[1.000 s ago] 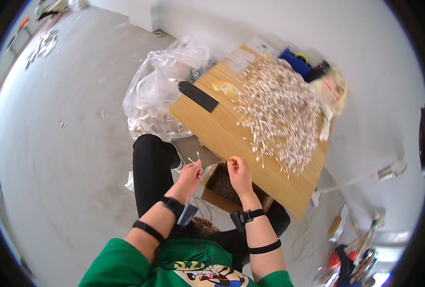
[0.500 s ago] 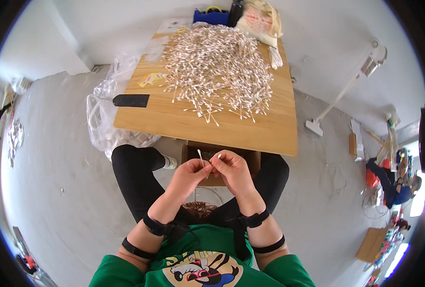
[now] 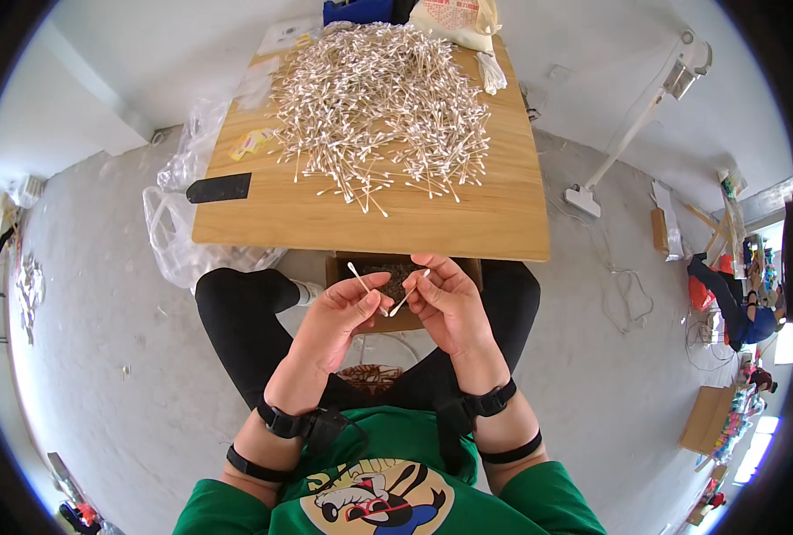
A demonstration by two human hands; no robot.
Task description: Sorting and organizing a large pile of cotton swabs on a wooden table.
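My left hand [image 3: 341, 314] is closed on a cotton swab [image 3: 358, 275], its white tip pointing up and away from me. A second cotton swab [image 3: 403, 301] is pinched in my right hand [image 3: 450, 301], slanting down toward the left. The lower tips of the two swabs come close together between my hands; whether they touch I cannot tell. Both hands hover over an open cardboard box [image 3: 336, 267] between my knees, just in front of the table's near edge. Beyond them, a large heap of cotton swabs [image 3: 379, 111] covers much of the wooden table [image 3: 370, 230].
On the table lie a black strip [image 3: 219, 188] and a yellow packet [image 3: 252, 144]. A cloth bag [image 3: 457, 22] and a blue dispenser [image 3: 357, 11] stand at the back. Clear plastic bags [image 3: 169, 227] hang at the left. A white stick vacuum [image 3: 628, 134] leans right; another person [image 3: 740, 312] sits farther off.
My hands have moved apart, and a separate swab now shows in each. The table and heap appear shifted up and left in the view.
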